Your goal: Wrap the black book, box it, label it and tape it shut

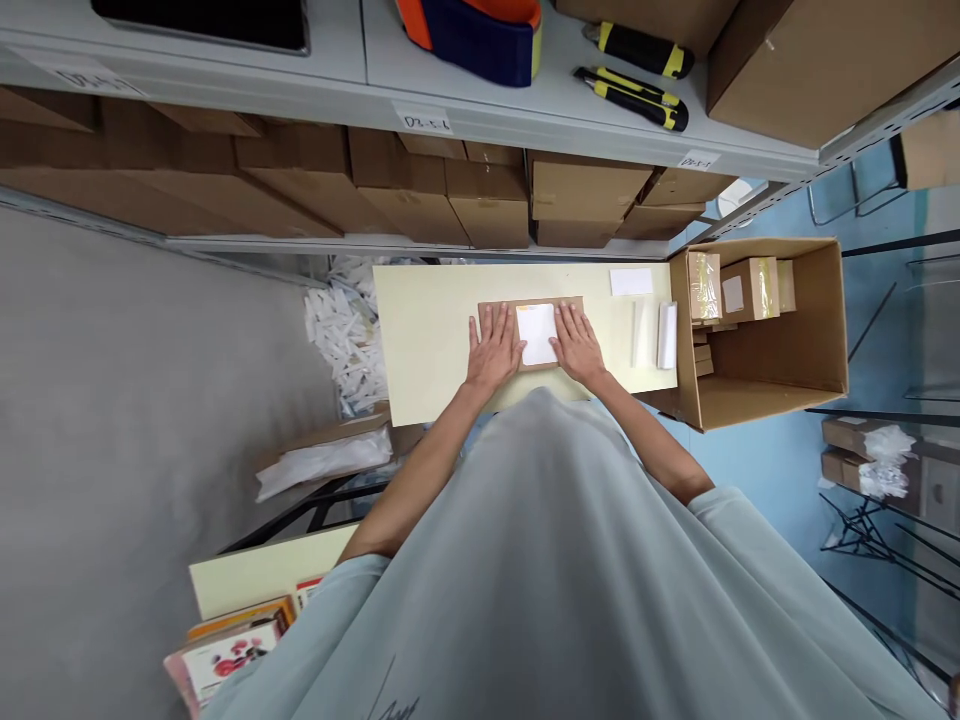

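A flat brown cardboard box [530, 368] lies on the pale yellow table [427, 340] in front of me. On its top is a white label [536, 335] with a small orange mark at its upper left. My left hand [495, 347] rests flat on the left part of the box, fingers stretched out and the thumb at the label's edge. On the other side my right hand [576, 345] lies flat too, fingers extended, its thumb touching the label's right edge. Neither hand grips anything.
To the right, a large open carton [772, 375] holds several small taped boxes. A white slip [631, 282] and a white roll [667, 336] lie near it. White paper scraps [345, 345] fill the left side. Above, a shelf [480, 110] carries cutters [637, 98] and boxes.
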Demonstrator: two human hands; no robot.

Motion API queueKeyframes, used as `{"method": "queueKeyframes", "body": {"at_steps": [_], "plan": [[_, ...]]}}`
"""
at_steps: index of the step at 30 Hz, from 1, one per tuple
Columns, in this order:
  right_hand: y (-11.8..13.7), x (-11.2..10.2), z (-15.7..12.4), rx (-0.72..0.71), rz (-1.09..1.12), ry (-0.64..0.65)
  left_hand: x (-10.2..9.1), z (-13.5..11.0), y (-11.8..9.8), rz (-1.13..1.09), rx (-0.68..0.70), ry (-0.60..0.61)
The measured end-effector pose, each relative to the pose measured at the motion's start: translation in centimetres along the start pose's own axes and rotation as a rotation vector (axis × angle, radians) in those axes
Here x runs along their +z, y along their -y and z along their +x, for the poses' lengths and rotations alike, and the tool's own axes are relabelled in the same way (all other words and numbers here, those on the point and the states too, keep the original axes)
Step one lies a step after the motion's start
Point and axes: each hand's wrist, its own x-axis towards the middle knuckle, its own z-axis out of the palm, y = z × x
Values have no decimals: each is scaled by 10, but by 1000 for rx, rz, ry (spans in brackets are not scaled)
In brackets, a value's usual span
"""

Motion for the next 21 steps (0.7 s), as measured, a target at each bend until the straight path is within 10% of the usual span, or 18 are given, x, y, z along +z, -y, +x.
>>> {"method": "queueKeyframes", "body": {"at_steps": [5,14,21], "plan": [[12,5,18,-57,-130,88,18,7,-19,69,59,90],[-14,-5,-24,29,-153,73,-7,-9,-1,183,-24,48],[-42,-11,-60,471,336,-106,-19,-53,36,-136,-457,-137]]}}
